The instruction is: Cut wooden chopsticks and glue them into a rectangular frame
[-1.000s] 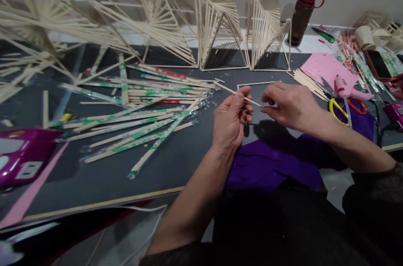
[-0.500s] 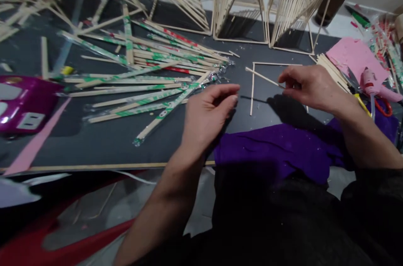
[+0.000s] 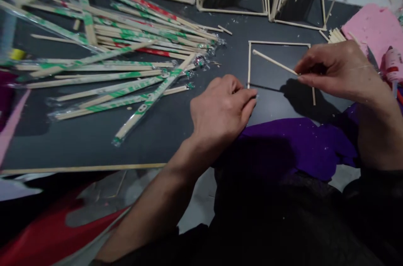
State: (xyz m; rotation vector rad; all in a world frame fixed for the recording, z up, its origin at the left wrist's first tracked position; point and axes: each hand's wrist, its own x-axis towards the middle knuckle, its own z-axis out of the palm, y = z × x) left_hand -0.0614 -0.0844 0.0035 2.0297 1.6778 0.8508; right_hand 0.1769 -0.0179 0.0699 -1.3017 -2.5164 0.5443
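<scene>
A three-sided frame of wooden chopsticks (image 3: 278, 43) lies flat on the dark table, its near side without a stick. My left hand (image 3: 223, 108) is closed, thumb and forefinger pinched at the near end of the frame's left stick, hiding that tip. My right hand (image 3: 333, 69) pinches a loose wooden chopstick (image 3: 273, 61) by one end. That chopstick slants over the frame, its far end near the upper left corner and a pale blob on its tip. The right hand's shadow falls across the frame's right stick.
Wrapped chopsticks (image 3: 126, 33) are spread across the left. Chopstick structures (image 3: 234, 12) stand along the back. A pink glue gun (image 3: 393, 64), pink foam sheet (image 3: 368, 27) and bare sticks (image 3: 335, 36) are at right. Purple cloth (image 3: 289, 140) covers the near edge.
My left hand has moved right and closed at the end of the frame's left stick. My right hand still holds the loose chopstick, now lying more over the frame. The view has shifted closer.
</scene>
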